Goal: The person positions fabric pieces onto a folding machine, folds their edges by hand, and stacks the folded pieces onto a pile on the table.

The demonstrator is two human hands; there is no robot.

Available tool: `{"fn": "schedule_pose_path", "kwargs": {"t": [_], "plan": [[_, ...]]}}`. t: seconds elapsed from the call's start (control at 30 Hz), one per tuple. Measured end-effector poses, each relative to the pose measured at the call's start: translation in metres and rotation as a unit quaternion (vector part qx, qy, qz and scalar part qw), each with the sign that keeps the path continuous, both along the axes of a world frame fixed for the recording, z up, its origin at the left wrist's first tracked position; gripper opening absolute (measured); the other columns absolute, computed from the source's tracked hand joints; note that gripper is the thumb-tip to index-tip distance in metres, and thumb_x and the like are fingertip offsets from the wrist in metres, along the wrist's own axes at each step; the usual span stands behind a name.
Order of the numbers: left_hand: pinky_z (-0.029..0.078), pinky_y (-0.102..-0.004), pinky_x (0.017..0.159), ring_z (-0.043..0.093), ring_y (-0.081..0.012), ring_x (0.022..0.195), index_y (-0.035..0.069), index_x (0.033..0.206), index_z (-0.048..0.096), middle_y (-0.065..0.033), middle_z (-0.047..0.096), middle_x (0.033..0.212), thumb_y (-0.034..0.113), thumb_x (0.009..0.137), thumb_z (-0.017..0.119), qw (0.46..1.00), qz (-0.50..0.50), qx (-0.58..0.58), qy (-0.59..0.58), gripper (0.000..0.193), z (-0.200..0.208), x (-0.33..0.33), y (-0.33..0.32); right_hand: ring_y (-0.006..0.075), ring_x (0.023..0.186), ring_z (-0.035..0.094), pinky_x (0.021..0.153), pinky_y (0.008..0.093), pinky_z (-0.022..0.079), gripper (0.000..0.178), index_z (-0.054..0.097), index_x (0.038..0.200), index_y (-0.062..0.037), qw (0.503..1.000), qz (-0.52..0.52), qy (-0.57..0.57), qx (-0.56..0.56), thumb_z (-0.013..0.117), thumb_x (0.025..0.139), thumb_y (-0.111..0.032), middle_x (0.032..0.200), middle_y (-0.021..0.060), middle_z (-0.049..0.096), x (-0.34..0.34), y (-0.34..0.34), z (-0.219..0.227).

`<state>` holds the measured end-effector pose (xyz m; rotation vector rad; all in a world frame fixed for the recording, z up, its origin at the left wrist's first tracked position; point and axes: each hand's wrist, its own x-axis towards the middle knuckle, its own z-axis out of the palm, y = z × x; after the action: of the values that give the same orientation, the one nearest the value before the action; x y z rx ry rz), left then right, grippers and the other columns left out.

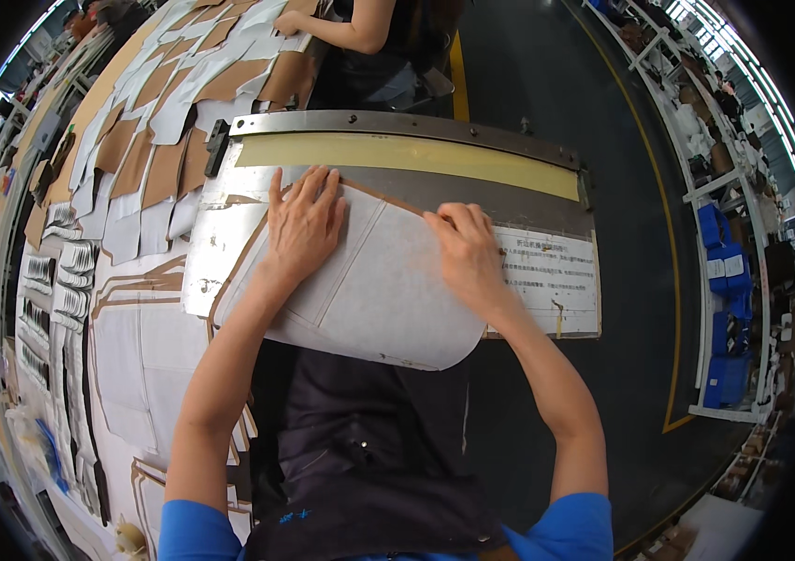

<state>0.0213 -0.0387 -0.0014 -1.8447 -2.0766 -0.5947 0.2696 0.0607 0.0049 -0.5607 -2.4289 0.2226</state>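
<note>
A large white panel (397, 280) with a brown edge and a rounded near corner lies on the metal plate of a machine (220, 224). My left hand (307, 224) rests flat on the panel's upper left part, fingers spread and pointing away from me. At the panel's right edge, my right hand (468, 252) has its fingers curled and pinched on the brown-edged border. A seam line runs slantwise across the panel between my hands. Beyond my fingertips, a yellow strip (397, 165) runs along the machine under a metal bar (407, 134). The panel's near edge hangs over the plate toward my apron.
A printed sheet (552, 280) is fixed on the plate's right side. On the left, a long table holds many brown and white pieces (145, 140) and small stacked parts (70, 290). A co-worker's arm (351, 33) reaches in at the far side. Shelves with blue bins (725, 271) stand right.
</note>
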Motion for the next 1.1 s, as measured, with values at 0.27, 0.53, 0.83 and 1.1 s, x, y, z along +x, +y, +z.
{"fn": "schedule_pose_path", "kwargs": {"t": [0.27,0.53,0.83,1.1], "plan": [[0.024,-0.0544,0.120,0.053,-0.0323,0.132,0.003,0.129,0.064,-0.0130,0.062,0.132,0.019,0.097,0.062,0.999,0.021,0.035,-0.009,0.035,0.017,-0.005,-0.012,0.0280,0.100,0.058,0.090,0.0419,0.043,0.022,0.072,0.104,0.0002,0.991,-0.108,-0.074,-0.025,0.070,0.082,-0.002,0.102,0.0085,0.062,0.122,-0.022,0.029],[0.049,-0.0308,0.075,0.064,-0.0171,0.081,-0.002,0.101,0.070,-0.0111,0.069,0.092,0.004,0.098,0.061,0.844,0.044,0.151,-0.512,0.011,-0.030,0.107,-0.198,0.0278,0.111,0.054,0.097,0.0417,0.042,0.045,0.067,0.114,-0.0055,0.985,-0.071,-0.111,-0.113,0.083,0.078,-0.028,0.110,0.0076,0.058,0.022,-0.015,0.036],[0.052,-0.0345,0.090,0.065,-0.0205,0.102,0.004,0.128,0.055,-0.0067,0.066,0.109,0.010,0.092,0.065,0.350,0.082,0.253,-0.898,0.038,-0.198,0.044,-0.213,0.0293,0.100,0.068,0.085,0.0407,0.052,0.048,0.063,0.114,-0.0069,0.957,-0.016,-0.234,-0.169,0.083,0.078,-0.032,0.107,0.0128,0.068,-0.043,0.000,0.044],[0.047,-0.0220,0.075,0.057,-0.0042,0.085,0.002,0.108,0.061,0.0021,0.061,0.092,0.013,0.096,0.071,0.536,0.086,0.342,-0.767,0.019,-0.055,0.125,-0.297,0.0067,0.081,0.055,0.075,0.0242,0.044,0.012,0.065,0.097,0.0020,0.938,0.073,-0.104,-0.322,0.067,0.096,-0.009,0.085,-0.0029,0.061,0.016,0.017,0.062]]}}
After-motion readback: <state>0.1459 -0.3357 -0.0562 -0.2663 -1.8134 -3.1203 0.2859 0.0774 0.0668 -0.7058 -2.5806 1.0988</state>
